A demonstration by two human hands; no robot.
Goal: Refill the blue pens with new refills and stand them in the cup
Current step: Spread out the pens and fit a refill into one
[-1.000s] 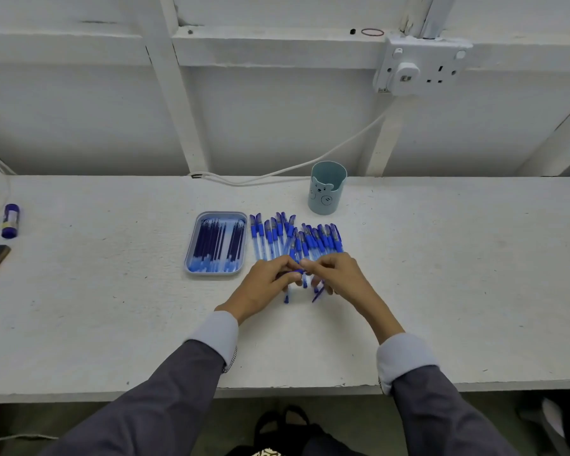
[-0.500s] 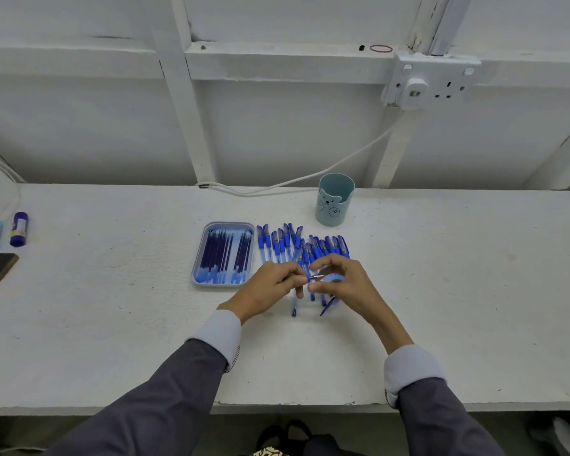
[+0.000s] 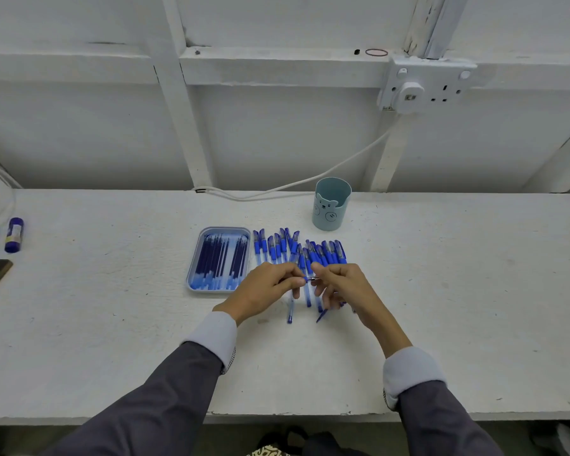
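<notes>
Blue pen point(image 3: 306, 279) sits dead centre of the frame, held up off the white table point(image 3: 112, 324) between both hands. Its long axis runs pretty much left-right across the picture. The left hand point(image 3: 267, 287) has its fingers curled round the barrel end, and the right hand point(image 3: 343, 286) is pinching the other end between thumb and fingertips. Only a short bit shows in the gap: some blue, then a silvery bit on the right, so I'd say the writing tip points toward the right hand. Most of the barrel is hidden inside the left fist.

My guess is the tip is being unscrewed, so the next pull goes along that left-right line, with the hands moving apart.

The tray point(image 3: 191, 278) of refills point(image 3: 221, 258) lies just left of the left hand, so that hand is nearer for grabbing a new one. The cup point(image 3: 329, 212) stands further up the frame, slightly right of centre, and looks empty from here. The loose pens point(image 3: 326, 253) lie in a row right behind the hands, caps toward the wall.
</notes>
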